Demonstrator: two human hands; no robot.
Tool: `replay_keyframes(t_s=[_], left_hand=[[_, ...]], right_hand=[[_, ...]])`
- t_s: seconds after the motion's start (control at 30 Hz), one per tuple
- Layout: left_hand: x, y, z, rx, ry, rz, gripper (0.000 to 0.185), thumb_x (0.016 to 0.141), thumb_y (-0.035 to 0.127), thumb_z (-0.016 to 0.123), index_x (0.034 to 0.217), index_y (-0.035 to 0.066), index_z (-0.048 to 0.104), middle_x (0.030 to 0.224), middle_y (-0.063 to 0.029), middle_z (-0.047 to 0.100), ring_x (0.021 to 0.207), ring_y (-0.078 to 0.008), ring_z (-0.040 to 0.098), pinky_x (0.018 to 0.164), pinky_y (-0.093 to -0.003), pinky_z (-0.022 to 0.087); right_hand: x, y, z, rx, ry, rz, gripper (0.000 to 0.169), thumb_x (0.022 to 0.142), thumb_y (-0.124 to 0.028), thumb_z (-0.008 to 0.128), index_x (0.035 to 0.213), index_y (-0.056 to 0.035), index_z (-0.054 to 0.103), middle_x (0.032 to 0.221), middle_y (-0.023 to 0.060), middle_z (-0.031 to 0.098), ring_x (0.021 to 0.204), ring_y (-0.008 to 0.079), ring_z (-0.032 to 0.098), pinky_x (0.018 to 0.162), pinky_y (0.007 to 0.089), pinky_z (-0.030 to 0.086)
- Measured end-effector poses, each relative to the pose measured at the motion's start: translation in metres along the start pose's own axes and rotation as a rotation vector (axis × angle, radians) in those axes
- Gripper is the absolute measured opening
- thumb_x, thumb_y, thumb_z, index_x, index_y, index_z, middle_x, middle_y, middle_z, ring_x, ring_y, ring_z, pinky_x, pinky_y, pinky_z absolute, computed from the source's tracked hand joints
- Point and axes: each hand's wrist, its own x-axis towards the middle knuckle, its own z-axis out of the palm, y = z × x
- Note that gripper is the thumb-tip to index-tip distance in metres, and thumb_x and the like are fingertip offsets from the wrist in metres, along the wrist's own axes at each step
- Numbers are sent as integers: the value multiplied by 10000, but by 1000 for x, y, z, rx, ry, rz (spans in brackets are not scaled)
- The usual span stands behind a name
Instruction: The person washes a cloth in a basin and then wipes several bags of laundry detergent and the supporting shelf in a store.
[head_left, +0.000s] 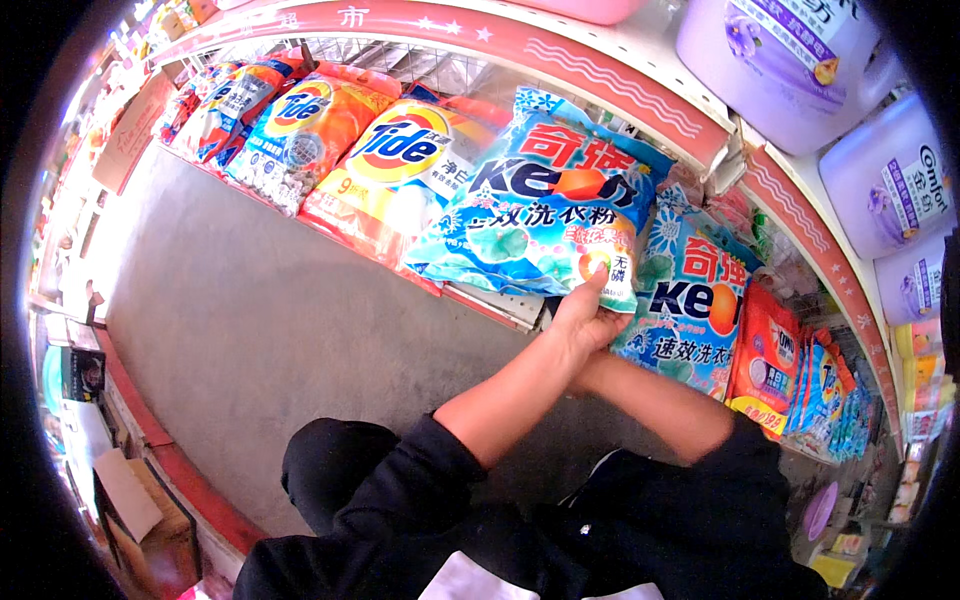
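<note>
A blue Keon washing powder bag (525, 225) lies tilted over the edge of the lower shelf. My left hand (589, 311) grips its lower right corner, thumb on the front. My right forearm passes beneath the left wrist; of my right hand (589, 373) only a part shows, and its fingers are hidden behind the left hand and wrist. Right of the bag stands a second Keon bag (686, 300). To the left, partly behind the held bag, is an orange and yellow Tide bag (390, 180), beside another Tide bag (304, 127).
Further right stand a red Omo bag (765, 360) and several blue Tide bags (821, 386). A red-edged upper shelf (615, 75) overhangs them, with purple Comfort bottles (780, 67) on it. Grey floor (285, 300) lies before the shelf, and an opened cardboard box (150, 517) is at the lower left.
</note>
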Motion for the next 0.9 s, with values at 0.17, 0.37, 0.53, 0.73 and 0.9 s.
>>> replay_keyframes(t_s=[0.17, 0.37, 0.53, 0.73, 0.9], left_hand=[[4, -2, -45, 97, -21, 73, 337, 935, 294, 536, 1231, 144, 477, 1116, -46, 583, 985, -209, 569, 825, -398, 482], [44, -45, -149, 771, 24, -49, 442, 874, 343, 613, 1220, 93, 498, 1117, -44, 589, 977, -175, 564, 807, -335, 468], [70, -22, -212, 1700, -1466, 499, 605, 800, 241, 683, 1323, 76, 426, 1339, -106, 448, 1207, -215, 437, 1040, -338, 325], [-40, 153, 11, 2393, 26, 747, 322, 842, 188, 584, 1107, 9, 545, 1031, -240, 601, 1008, -384, 566, 867, -453, 446], [-21, 231, -33, 2120, 508, 1110, 818, 790, 522, 631, 1380, 43, 327, 1278, -257, 469, 1169, -423, 466, 945, -478, 403]], right_hand=[[-72, -50, -100, 358, -693, -79, 365, 815, -202, 470, 1110, -25, 593, 1065, 206, 627, 966, 358, 607, 858, 436, 473], [-97, -7, -132, 685, -419, 3, 362, 843, -229, 500, 1134, -25, 569, 1055, 201, 626, 976, 317, 607, 863, 397, 469], [-69, 12, -164, 897, -246, -54, 361, 862, -169, 535, 1186, -10, 559, 1076, 102, 631, 1000, 177, 585, 883, 317, 442], [-50, 72, -192, 1180, 494, 233, 430, 860, -268, 570, 1224, -40, 547, 1142, 103, 593, 1067, 184, 541, 936, 317, 406], [58, 75, -114, -42, 717, 308, 614, 832, -466, 590, 1293, -78, 473, 1373, 242, 364, 1243, 466, 343, 1021, 536, 300]])
